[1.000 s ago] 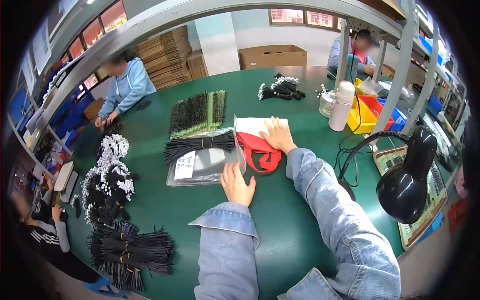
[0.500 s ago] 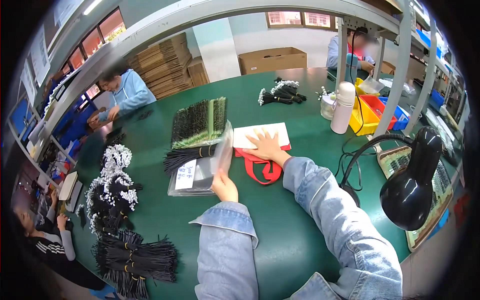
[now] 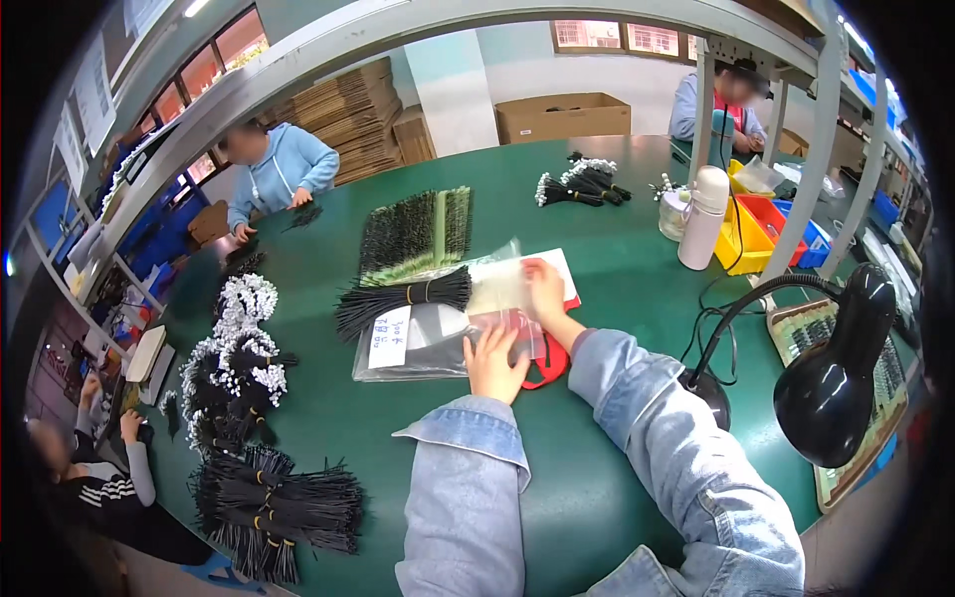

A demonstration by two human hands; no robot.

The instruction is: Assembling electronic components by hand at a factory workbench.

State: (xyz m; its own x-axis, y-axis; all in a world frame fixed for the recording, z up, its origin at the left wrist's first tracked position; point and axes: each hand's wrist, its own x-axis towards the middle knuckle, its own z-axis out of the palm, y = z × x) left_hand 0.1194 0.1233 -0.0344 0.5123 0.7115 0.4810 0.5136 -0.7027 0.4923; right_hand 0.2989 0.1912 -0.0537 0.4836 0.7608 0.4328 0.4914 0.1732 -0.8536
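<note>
A clear plastic bag (image 3: 438, 366) with a white handwritten label (image 3: 389, 336) lies flat before me. Its right end spreads over a flat white thing (image 3: 559, 267) with red edges and a red strap (image 3: 549, 370). My left hand (image 3: 494, 364) rests on the bag, fingers spread. At the bag's right edge, my right hand (image 3: 546, 296) has its fingers curled onto the plastic, slightly blurred. On the bag's far side sits a black cable bundle (image 3: 406, 298), bound with a yellow tie. Beyond it is a bristly black and green pile (image 3: 403, 234) of thin strands.
Black cable bundles (image 3: 284, 507) and white-tipped ones (image 3: 234, 363) line the left side. More white-tipped bundles (image 3: 587, 184) lie farther back. On the right stand a pale bottle (image 3: 704, 224), a black desk lamp (image 3: 826, 393) and coloured bins (image 3: 761, 224). Co-workers sit around the green table (image 3: 448, 497).
My left hand has moved right and now lies spread on the bag. The bag's right end now covers part of the white thing. My right hand has lifted off it and curled its fingers.
</note>
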